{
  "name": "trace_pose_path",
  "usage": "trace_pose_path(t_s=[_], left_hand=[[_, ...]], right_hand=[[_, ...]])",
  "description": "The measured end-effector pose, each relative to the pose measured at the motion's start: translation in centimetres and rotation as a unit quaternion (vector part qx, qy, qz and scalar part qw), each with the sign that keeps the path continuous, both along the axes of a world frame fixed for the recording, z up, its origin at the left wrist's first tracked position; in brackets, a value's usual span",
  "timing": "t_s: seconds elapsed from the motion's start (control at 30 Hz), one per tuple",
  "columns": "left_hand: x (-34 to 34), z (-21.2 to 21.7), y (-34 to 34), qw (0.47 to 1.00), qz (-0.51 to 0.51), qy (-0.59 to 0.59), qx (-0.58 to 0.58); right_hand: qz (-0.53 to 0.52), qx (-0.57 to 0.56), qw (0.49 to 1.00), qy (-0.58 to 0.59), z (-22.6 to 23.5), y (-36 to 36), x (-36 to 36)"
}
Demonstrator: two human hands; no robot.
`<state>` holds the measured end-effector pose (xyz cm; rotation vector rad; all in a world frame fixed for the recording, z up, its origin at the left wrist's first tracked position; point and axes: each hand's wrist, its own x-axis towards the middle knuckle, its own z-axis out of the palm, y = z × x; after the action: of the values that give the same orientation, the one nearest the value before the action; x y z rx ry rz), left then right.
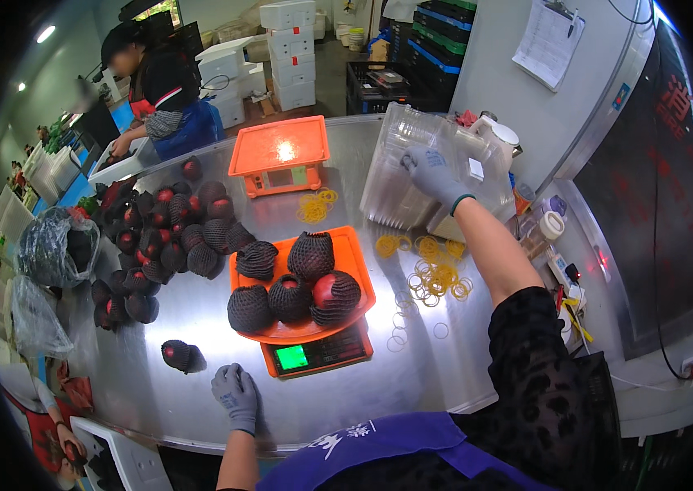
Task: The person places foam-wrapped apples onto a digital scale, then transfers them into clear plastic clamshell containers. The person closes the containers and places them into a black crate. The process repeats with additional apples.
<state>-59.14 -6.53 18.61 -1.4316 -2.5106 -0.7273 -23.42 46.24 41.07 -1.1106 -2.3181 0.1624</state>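
Note:
My right hand [435,177], in a grey glove, reaches far forward and grips the top of a stack of clear plastic boxes [416,164] at the back right of the steel table [199,315]. My gloved left hand [236,394] rests loosely closed on the table near its front edge, holding nothing. Just right of it stands an orange scale [313,348] whose tray carries several red fruits in black foam nets [293,282]. One netted fruit [177,354] lies alone to the left of my left hand.
A heap of netted fruits [162,237] covers the table's left. A second orange scale [279,154] stands at the back. Yellow rubber bands [436,274] are scattered right of the near scale. Another person [158,98] works at the far left end. Plastic bags [51,245] hang at the left edge.

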Motion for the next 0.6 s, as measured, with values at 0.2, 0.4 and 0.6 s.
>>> trace_pose_path(t_s=[0.2, 0.4, 0.6], left_hand=[[-0.4, -0.4, -0.5, 1.000, 0.009, 0.014, -0.006], [-0.3, -0.4, 0.1, 1.000, 0.002, 0.003, -0.005], [-0.4, -0.7, -0.2, 1.000, 0.008, -0.003, 0.014]], right_hand=[[0.001, -0.001, 0.998, 0.062, 3.5, -1.1, 0.3], [0.011, -0.042, 0.997, -0.057, 1.2, -0.4, -0.3], [0.036, -0.103, 0.992, -0.059, 1.8, 0.1, -1.7]])
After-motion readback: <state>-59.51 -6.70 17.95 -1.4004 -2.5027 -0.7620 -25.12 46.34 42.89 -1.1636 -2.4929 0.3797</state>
